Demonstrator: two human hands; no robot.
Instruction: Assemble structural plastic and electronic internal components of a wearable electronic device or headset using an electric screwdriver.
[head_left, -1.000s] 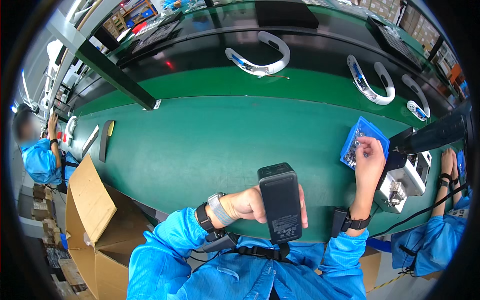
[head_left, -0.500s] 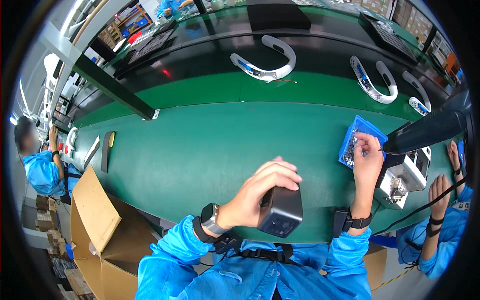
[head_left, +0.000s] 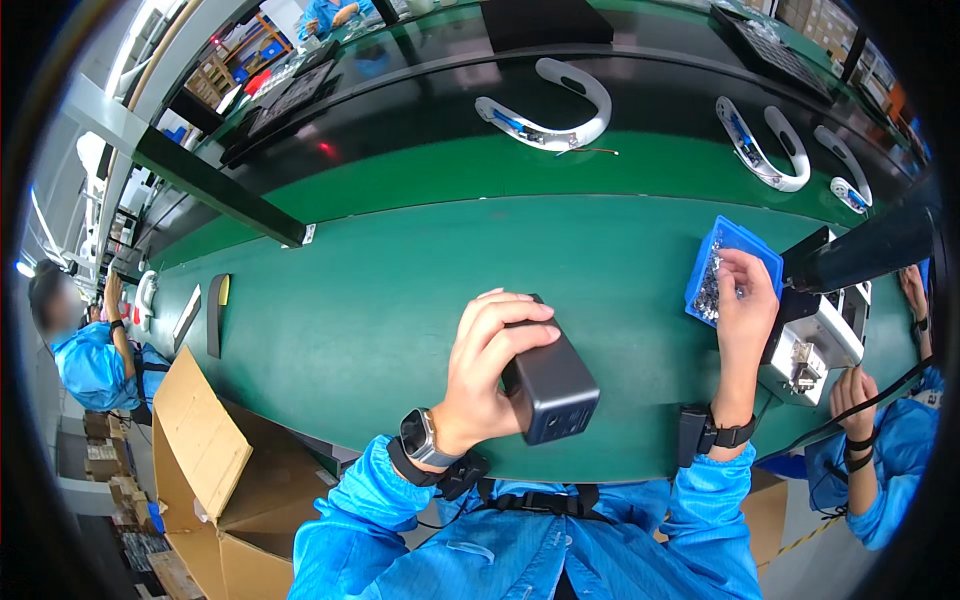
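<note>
My left hand (head_left: 490, 370) is wrapped round a dark grey, rounded box-shaped device (head_left: 556, 375), holding it tilted above the green table. One end of the device, with small dark openings, faces towards me. My right hand (head_left: 746, 300) is over a blue plastic bin (head_left: 770, 262) of small shiny metal parts (head_left: 708, 290). Its fingers are drawn together at the bin's right side. Whatever they pinch is too small to make out.
Right of the bin stands a silver and black fixture (head_left: 815, 345), beneath a thick dark arm (head_left: 860, 250). White U-shaped housings (head_left: 550, 135) lie along the far strip. An open cardboard box (head_left: 205, 440) stands at the left. Co-workers sit on both sides.
The device in my left hand has turned, so more of its long side shows. My right hand stays at the bin, its fingers now bent closer together. The whole view has shifted slightly.
</note>
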